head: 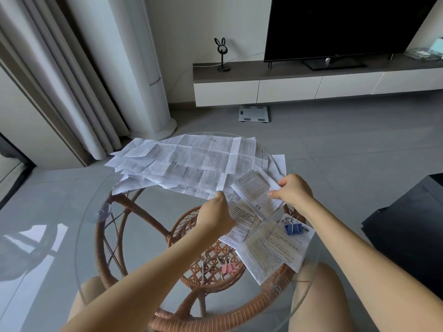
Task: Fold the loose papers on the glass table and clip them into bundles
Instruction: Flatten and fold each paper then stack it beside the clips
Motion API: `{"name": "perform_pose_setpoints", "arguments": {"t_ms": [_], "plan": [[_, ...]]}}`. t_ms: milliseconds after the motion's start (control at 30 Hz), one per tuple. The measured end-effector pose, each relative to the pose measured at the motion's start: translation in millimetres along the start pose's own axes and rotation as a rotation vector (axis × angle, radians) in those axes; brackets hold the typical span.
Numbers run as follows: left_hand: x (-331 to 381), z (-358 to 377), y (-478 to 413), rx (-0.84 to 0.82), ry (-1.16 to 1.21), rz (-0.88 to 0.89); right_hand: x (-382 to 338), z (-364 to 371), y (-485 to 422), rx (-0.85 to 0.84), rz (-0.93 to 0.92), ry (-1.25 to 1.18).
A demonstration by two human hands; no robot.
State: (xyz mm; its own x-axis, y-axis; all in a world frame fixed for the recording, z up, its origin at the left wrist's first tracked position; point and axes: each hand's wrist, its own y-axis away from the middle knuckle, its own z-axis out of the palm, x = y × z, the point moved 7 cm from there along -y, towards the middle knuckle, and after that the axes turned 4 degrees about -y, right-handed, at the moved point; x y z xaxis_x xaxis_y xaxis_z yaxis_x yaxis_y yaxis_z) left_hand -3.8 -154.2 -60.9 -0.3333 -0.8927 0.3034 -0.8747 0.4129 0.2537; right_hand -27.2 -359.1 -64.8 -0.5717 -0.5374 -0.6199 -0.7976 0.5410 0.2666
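Note:
A heap of unfolded printed papers covers the far half of the round glass table. My right hand pinches a folded paper at its right edge, a little above the table. My left hand reaches to the near edge of the heap, with its fingertips hidden behind the hand. A bundle of folded papers lies at the near right with a blue binder clip on it. A pink binder clip lies near the table's middle. Another folded sheet lies between the hands.
The glass top sits on a wicker frame. My knees are below the near rim. A TV cabinet, a scale on the floor and a dark seat at the right surround the table.

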Motion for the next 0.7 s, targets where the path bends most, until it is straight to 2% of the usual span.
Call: {"name": "perform_pose_setpoints", "arguments": {"t_ms": [100, 200, 300, 367, 433, 500, 533, 567, 633, 700], "plan": [[8.6, -11.0, 0.3, 0.161, -0.127, 0.023, -0.7, -2.1, 1.7, -0.011, -0.018, -0.045], [24.6, -23.5, -3.7, 0.284, -0.088, 0.083, 0.5, -6.4, 0.3, 0.023, -0.019, -0.132], [50.0, -28.6, -11.5, 0.361, -0.082, 0.298, 2.8, -9.8, -0.6, 0.033, -0.017, -0.166], [63.1, -22.5, -16.9, 0.311, -0.102, 0.415, 3.6, -11.4, 0.5, 0.023, -0.04, -0.143], [63.2, -12.8, -25.7, 0.232, -0.133, 0.397, 2.6, -19.7, 5.7, 0.072, -0.123, -0.025], [58.2, -8.2, -32.2, 0.205, -0.137, 0.361, 0.5, -37.4, 19.2, 0.179, -0.229, 0.109], [57.9, -7.3, -34.2, 0.206, -0.145, 0.36, 2.3, -45.2, 26.7, 0.177, -0.266, 0.14], [57.6, -7.6, -35.9, 0.212, -0.159, 0.364, 5.3, -48.1, 33.8, 0.104, -0.287, 0.151], [58.2, -8.2, -37.9, 0.212, -0.178, 0.375, 14.5, -39.5, 50.1, -0.148, -0.274, 0.175], [59.0, -8.3, -40.1, 0.194, -0.185, 0.376, 22.7, -26.4, 61.9, -0.275, -0.275, 0.29]]}}
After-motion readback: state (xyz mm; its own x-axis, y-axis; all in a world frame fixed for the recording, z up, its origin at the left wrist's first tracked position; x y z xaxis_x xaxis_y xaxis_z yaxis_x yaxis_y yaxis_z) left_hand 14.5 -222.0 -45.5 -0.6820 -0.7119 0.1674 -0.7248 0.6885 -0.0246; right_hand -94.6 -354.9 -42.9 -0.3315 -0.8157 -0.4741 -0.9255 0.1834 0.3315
